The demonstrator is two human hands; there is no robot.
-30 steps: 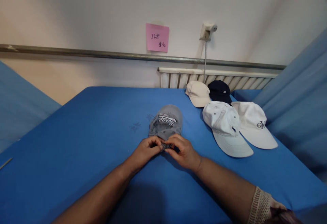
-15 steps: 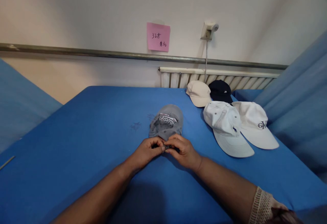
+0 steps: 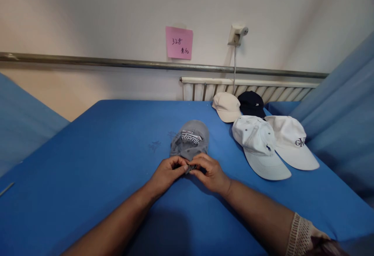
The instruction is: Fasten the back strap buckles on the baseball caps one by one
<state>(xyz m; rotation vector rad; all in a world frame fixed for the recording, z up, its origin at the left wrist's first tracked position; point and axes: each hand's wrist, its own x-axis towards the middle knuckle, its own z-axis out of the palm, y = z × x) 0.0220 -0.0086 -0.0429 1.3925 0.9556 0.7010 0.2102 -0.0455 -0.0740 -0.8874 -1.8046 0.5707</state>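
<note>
Pinching the near edge of 1 soft, wrinkled grey cloth cap [image 3: 191, 147] with the bare left hand [image 3: 168, 173] and bare right hand [image 3: 210, 173], close together, near the middle of the smooth, blue-covered desk [image 3: 87, 162]. Counting 4 more round-crowned caps farther right: 1 beige cloth cap [image 3: 226, 105], 1 navy cloth cap [image 3: 250, 102], 1 pale grey-white curved-brim cap [image 3: 253, 135] and, partly behind it, 1 white lettered cap [image 3: 286, 131].

The person's left hand [image 3: 168, 174] and right hand [image 3: 210, 172] pinch the near edge of a gray cap [image 3: 189, 141] on the blue table [image 3: 102, 150]; four other caps [image 3: 253, 135] sit together to the right, below a radiator [image 3: 209, 80] and pink note [image 3: 179, 43].
</note>
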